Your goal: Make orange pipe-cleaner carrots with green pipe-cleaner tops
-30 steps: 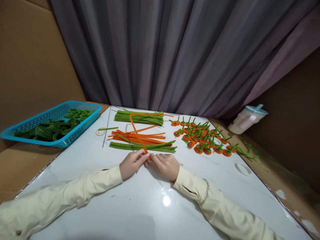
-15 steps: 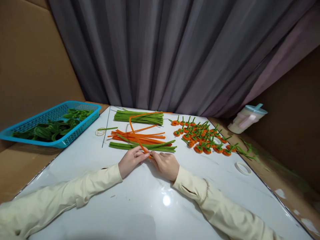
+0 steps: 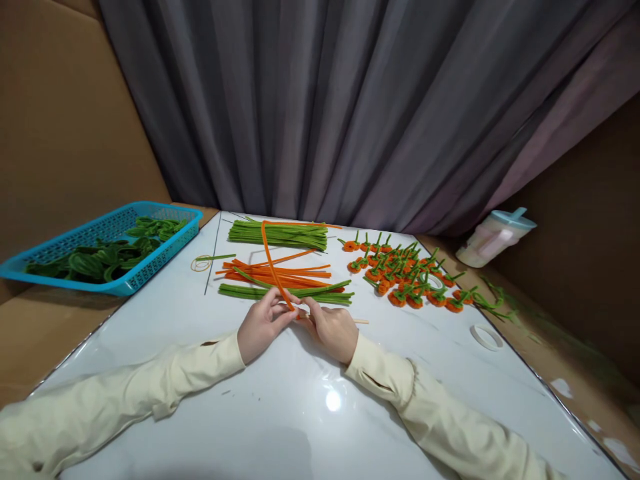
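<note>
Between thumb and fingers, my left hand (image 3: 264, 328) pinches a long orange pipe cleaner (image 3: 271, 262), which rises from the fingertips and bends right over the green bundle. My right hand (image 3: 334, 333) is closed beside it, fingertips almost touching the left ones. A thin pale stick (image 3: 361, 322), which looks wooden, runs through the right hand's grip and pokes out on its right side. Where pipe cleaner and stick meet, fingers partly hide them. Just beyond the hands lie loose orange pipe cleaners (image 3: 280, 273) and green pipe cleaners (image 3: 330, 297).
A bundle of green pipe cleaners (image 3: 277, 235) lies at the back of the white table (image 3: 240, 413). Several orange pieces with green stems (image 3: 400, 273) cover the right side, near a tape roll (image 3: 486, 337). A blue basket (image 3: 125, 285) stands left, a lidded cup (image 3: 495, 238) right.
The orange pipe cleaner's raised part now stands straighter, its bend higher and its free end shifted. The pale stick now shows to the right of my right hand. Both hands stay nearly in place.
</note>
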`<state>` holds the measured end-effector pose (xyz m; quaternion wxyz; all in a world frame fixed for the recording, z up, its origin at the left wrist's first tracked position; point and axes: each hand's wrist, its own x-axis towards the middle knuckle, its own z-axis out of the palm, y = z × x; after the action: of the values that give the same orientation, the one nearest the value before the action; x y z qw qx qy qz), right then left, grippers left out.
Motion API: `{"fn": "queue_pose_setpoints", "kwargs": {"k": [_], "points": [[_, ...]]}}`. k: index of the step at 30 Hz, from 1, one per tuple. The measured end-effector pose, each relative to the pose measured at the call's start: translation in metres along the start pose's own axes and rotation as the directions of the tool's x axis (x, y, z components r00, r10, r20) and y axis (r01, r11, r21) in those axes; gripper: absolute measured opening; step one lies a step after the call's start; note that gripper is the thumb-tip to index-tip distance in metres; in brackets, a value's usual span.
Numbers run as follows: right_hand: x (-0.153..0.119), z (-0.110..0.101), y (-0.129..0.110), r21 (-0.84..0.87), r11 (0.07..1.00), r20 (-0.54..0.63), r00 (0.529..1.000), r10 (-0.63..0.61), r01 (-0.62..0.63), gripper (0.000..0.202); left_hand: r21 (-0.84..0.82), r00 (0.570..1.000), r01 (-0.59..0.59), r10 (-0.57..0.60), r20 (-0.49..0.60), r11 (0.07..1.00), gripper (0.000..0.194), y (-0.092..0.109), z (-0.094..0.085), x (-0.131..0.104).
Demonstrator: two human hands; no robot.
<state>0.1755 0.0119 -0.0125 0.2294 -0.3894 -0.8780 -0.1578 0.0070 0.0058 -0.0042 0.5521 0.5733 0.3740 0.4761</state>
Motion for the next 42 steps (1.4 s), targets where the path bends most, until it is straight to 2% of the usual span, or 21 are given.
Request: {"fn": "queue_pose_setpoints", "kwargs": {"k": [3,5,8,10,13,17,29,36,42], "points": [[0.0003,-0.0004,-0.0010,0.017,0.998,0.003,0.999,0.052,-0.052,0.034,0.032,0.999,-0.053,0.053,0.007,0.998,0.022,0.0045,0.0013,-0.0022],[0.0009,-0.0020,-0.0016,0.025,0.997,-0.012,0.998,0.067,-0.067,0.035,0.134,0.994,-0.110,0.111,-0.002,0.985,0.017,0.0063,0.0007,-0.0028],[0.0015,-0.0038,-0.0010,-0.005,1.000,-0.071,0.997,0.023,-0.023,0.032,0.346,0.978,-0.185,0.206,-0.024,0.920,0.011,0.0061,-0.0010,-0.0017],[0.0010,-0.0035,0.0005,-0.058,0.998,-0.124,0.992,-0.025,0.018,0.028,0.411,0.978,-0.173,0.207,-0.038,0.895,0.012,0.0049,-0.0014,0.0000],[-0.0006,-0.0015,0.0034,-0.134,0.989,-0.183,0.979,-0.093,0.069,0.023,0.418,0.988,-0.101,0.139,-0.061,0.903,0.017,0.0037,-0.0007,0.0029],[-0.0018,0.0003,0.0046,-0.184,0.978,-0.208,0.968,-0.140,0.102,0.020,0.462,0.997,-0.072,0.078,0.008,0.884,0.019,0.0051,-0.0008,0.0051],[0.0009,-0.0046,0.0022,-0.115,0.989,-0.199,0.974,-0.111,0.089,0.017,0.470,0.980,-0.193,0.191,0.051,0.862,0.014,0.0014,-0.0043,0.0053],[0.0012,-0.0059,0.0016,-0.083,0.987,-0.165,0.975,-0.151,0.139,0.018,0.472,0.975,-0.216,0.210,0.068,0.855,0.012,0.0040,-0.0045,0.0045],[-0.0011,-0.0032,0.0017,-0.105,0.978,-0.152,0.969,-0.195,0.181,0.013,0.458,0.950,-0.310,0.296,0.105,0.833,0.012,0.0045,-0.0048,0.0060]]}}
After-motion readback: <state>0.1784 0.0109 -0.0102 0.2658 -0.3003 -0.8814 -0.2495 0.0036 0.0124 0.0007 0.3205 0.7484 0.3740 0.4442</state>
